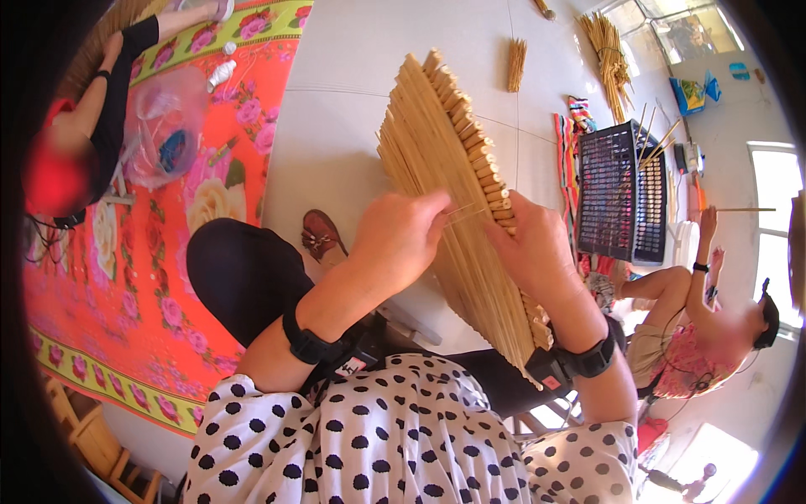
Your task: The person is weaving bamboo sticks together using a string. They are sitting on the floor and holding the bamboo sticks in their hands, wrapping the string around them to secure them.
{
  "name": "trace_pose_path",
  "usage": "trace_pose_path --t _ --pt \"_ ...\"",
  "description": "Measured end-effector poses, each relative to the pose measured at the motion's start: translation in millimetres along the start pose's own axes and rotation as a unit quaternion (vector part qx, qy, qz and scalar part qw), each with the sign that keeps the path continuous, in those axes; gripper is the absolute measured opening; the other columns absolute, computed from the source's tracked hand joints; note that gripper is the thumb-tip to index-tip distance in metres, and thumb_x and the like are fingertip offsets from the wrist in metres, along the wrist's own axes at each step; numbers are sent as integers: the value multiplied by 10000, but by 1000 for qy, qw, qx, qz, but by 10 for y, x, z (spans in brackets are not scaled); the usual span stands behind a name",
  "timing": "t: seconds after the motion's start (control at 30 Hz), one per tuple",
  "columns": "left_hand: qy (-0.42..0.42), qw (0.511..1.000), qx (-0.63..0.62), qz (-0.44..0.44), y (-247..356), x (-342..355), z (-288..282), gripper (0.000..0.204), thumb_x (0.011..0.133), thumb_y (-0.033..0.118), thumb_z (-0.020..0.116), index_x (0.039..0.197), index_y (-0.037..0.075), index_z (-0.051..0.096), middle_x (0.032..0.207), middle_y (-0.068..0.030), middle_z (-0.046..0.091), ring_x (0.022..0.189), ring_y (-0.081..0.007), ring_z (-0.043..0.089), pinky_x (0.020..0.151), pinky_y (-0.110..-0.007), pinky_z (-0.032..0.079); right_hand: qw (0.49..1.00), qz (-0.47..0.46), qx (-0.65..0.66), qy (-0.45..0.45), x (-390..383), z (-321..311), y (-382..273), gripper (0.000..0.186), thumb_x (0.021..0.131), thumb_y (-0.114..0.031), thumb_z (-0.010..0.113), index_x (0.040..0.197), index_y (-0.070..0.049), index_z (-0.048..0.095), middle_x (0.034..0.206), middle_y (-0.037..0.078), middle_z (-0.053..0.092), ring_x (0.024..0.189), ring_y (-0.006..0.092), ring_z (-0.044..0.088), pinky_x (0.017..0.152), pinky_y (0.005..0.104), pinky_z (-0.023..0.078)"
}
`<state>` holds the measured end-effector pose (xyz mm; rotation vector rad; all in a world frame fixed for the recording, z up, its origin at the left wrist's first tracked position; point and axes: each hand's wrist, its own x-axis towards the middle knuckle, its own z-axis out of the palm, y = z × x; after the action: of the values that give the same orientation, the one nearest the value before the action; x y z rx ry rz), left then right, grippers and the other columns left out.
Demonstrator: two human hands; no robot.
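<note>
Polka-dot shirt: closest of all, a white cloth shirt with black dots (378, 445) is covering the seated worker's front.
Flowered cloth: a big red-orange cloth printed with roses (75, 277) is spreading down the worker's left side.
Co-worker, right: a person in a pink patterned top and dark cap (693, 361) is holding up a thin stick (747, 209).
Co-worker, left: a person in black clothing (115, 126) is sitting beyond the roses.
Straw panel: a long, slanting panel of pale-gold stalks (432, 134) is lying over the worker's lap, its row of thick, round cut ends facing right.
Crate: a black plastic lattice crate (617, 193) is standing off to the right, a few sticks poking out.
Tall bundle: tied golden stalks (606, 55) are lying on the pale tiled floor, farther off.
Right hand: this bare hand (537, 248) is gripping the panel's right edge by those ends.
Left hand: this one (403, 231) is hovering at the panel's face, thumb and finger pinching narrowly on a strand.
Small bundle: short brown stalks (516, 65) are lying alone on the tiles.
Strand: a fine pale thread-like strand (464, 210) is running between both hands.
</note>
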<state>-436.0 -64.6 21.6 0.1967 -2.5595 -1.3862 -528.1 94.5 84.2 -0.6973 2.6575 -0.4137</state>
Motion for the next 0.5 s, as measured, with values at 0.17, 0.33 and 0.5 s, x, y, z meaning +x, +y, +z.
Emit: trace_pose_path --t 0.17,0.33,0.5 --pt "-48 997 -45 -47 -92 -208 -247 155 874 26 606 1013 22 676 619 -101 606 511 -153 542 505 -290 412 965 -87 228 -93 -94 17 98 374 934 -274 597 1186 2 628 802 179 679 729 317 666 714 370 523" --pt "-68 988 -80 -116 -199 -384 -401 150 895 13 599 1014 3 689 648 -22 620 562 -60 516 520 -230 405 897 -206 385 -65 -126 490 283 321 985 -166 522 1250 -3 598 1068 175 646 860 259 632 787 320 509" --pt "-127 973 -72 -179 -257 -504 -596 144 886 -20 607 1004 -33 688 663 -63 629 562 -73 544 542 -221 449 866 -198 450 -93 -179 723 214 365 924 -99 578 1283 -32 582 1117 165 591 943 302 616 814 353 504"
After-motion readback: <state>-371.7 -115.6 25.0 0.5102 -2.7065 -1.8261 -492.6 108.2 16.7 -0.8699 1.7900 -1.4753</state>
